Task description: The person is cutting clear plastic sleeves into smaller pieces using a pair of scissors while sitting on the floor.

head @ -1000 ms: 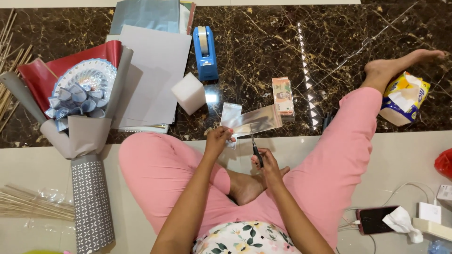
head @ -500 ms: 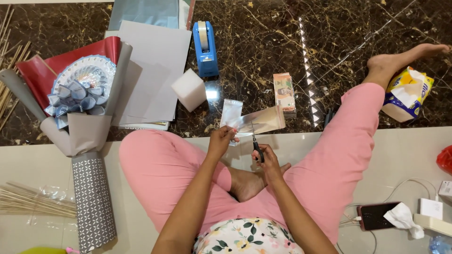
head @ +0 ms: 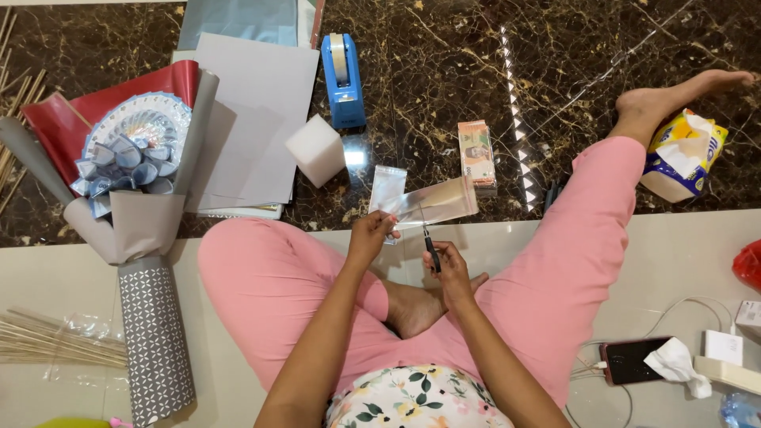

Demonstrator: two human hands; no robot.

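Seated cross-legged on the floor (head: 697,261), viewed from above. Both forearms extend forward from the lap and meet over the knees.

Left hand (head: 371,236): wrist slightly bent, fingers curled closed, thumb and fingertips pinching the near left end of a clear plastic sleeve (head: 432,203). The sleeve is held raised, running up and to the right from the pinch, over the line where pale tile meets dark marble.

Right hand (head: 449,268): closed around the dark handles of small scissors (head: 428,242). Blades point up and away from the body; their tip meets the lower edge of the sleeve just right of the left hand. How far the blades are parted cannot be told at this size.

Surroundings: a second small clear bag (head: 388,186) lies on the marble just behind the left hand. A stack of banknotes (head: 476,153) lies just beyond the sleeve's far end. White foam cube (head: 315,149) and blue tape dispenser (head: 342,73) sit farther out to the left. Grey paper sheets (head: 246,119) lie beside a wrapped bouquet of folded notes (head: 131,170). Tissue pack (head: 682,154) lies near the right foot; phone (head: 630,361) on the tile at lower right.
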